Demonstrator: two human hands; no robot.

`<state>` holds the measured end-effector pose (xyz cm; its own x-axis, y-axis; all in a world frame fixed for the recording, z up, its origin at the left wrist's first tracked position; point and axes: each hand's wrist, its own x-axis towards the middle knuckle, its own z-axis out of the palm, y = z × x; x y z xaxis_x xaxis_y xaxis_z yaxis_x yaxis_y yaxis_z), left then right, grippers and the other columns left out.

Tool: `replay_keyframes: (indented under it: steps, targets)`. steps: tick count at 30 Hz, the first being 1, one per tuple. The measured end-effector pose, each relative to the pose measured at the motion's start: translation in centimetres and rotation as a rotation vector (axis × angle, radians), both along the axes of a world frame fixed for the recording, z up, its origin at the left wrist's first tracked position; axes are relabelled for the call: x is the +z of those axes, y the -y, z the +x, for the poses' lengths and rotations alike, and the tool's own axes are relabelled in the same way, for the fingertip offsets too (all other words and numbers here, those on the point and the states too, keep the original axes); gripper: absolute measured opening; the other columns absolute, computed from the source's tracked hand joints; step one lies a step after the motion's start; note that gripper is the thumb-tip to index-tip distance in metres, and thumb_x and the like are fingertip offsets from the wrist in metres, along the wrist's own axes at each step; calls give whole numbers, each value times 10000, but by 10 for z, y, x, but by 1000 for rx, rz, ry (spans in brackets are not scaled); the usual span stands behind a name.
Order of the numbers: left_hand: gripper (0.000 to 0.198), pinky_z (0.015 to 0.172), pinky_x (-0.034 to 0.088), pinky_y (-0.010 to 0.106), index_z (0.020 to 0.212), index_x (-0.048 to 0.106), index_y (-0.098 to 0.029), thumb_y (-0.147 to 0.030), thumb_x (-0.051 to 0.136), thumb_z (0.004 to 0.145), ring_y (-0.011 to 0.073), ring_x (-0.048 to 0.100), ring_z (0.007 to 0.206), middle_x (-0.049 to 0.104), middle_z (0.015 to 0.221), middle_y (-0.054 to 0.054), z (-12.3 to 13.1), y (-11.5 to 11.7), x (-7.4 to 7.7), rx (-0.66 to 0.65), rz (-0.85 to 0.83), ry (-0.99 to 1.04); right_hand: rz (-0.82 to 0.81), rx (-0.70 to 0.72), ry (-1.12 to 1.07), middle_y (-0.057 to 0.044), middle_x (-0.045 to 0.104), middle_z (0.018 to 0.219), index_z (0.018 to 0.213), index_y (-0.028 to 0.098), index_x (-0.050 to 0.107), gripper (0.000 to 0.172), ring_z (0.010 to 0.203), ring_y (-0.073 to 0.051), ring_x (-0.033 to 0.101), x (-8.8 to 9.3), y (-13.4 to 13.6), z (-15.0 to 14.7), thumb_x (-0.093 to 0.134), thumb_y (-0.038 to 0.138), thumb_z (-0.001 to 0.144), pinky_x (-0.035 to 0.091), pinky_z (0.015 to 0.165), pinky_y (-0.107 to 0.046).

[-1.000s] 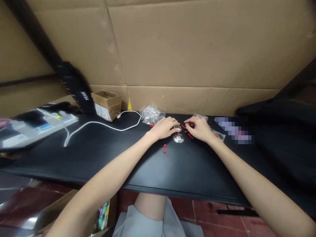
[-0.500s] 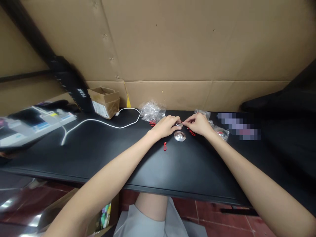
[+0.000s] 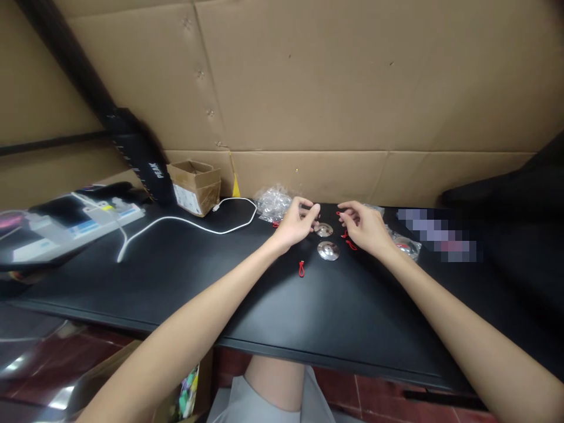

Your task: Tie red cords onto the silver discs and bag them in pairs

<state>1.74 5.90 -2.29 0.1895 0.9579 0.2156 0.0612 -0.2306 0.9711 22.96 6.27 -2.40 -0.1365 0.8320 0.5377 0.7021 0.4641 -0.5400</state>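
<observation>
Two small silver domed discs lie on the black table (image 3: 176, 276), one farther back (image 3: 325, 230) and one nearer (image 3: 328, 251). My left hand (image 3: 296, 223) hovers just left of the far disc, fingers curved and apart, holding nothing. My right hand (image 3: 363, 227) is just right of the discs, its thumb and forefinger pinched on the end of a thin red cord loop (image 3: 339, 213). Another red loop (image 3: 351, 244) lies under that hand, and a third red loop (image 3: 301, 268) lies near my left wrist.
Crumpled clear plastic bags (image 3: 273, 202) sit behind my left hand, another bag (image 3: 408, 247) by my right wrist. A white cable (image 3: 189, 222) runs to a small open cardboard box (image 3: 196, 185). A white power strip (image 3: 79, 222) is far left. Cardboard sheets (image 3: 335, 88) wall the back.
Both hands have drawn apart and lifted off the small disc they held together; it now lies on the table behind the other disc. The view shifted slightly.
</observation>
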Motion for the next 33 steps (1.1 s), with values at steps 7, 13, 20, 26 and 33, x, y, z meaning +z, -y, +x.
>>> replay_keyframes:
  steps: [7,13,20,26,33]
  targets:
    - [149,731,547,296,1174,505,-224,-171,467,1040,170,762,802,745,910,66,-2,20,21,-180,-367,223,107,59,20,-80,800,980,1017,190,824,223,819,-232,740,9,20,-20,627,257,938,575,769,-361]
    - [225,735,537,277,939,693,-142,-76,478,954,168,717,897,731,973,97,-6,21,22,-187,-288,147,164,47,-97,-66,792,918,980,211,830,170,795,-227,732,16,31,-29,706,311,920,560,705,-351]
    - [264,786,512,305,1004,736,-119,-376,718,946,174,678,922,730,1003,106,-10,20,16,-289,-271,176,28,215,-254,-65,795,936,952,207,789,130,832,-237,756,12,32,-35,721,315,927,606,785,-389]
    - [256,759,454,275,937,730,-112,-331,837,854,157,685,886,731,928,81,-15,17,18,-295,-343,204,-127,330,-471,-90,811,930,953,193,802,252,803,-272,788,7,26,-31,852,404,824,660,794,-422]
    - [274,776,445,273,938,781,-117,-366,848,847,153,679,899,752,931,95,-21,11,15,-387,-396,209,-71,403,-341,-81,806,947,976,225,845,213,825,-252,773,15,31,-24,816,407,869,653,782,-403]
